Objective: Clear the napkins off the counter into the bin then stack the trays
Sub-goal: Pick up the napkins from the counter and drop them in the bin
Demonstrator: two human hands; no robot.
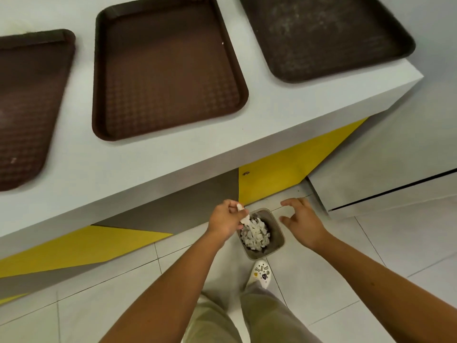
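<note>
Trays (pixel 168 70) three, unstacked; bin (pixel 276 231) one, seemingly full.

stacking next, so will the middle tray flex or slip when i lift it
Probably stiff: the middle tray looks like moulded plastic with a raised rim. Likely light, being shallow and empty. It may slide easily on the smooth counter.

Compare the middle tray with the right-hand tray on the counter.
The middle tray is reddish brown; the right tray is darker, nearly black. The middle tray's floor looks mostly clean; the right tray's carries whitish marks. Both lie flat, empty and unstacked on the counter.
</note>
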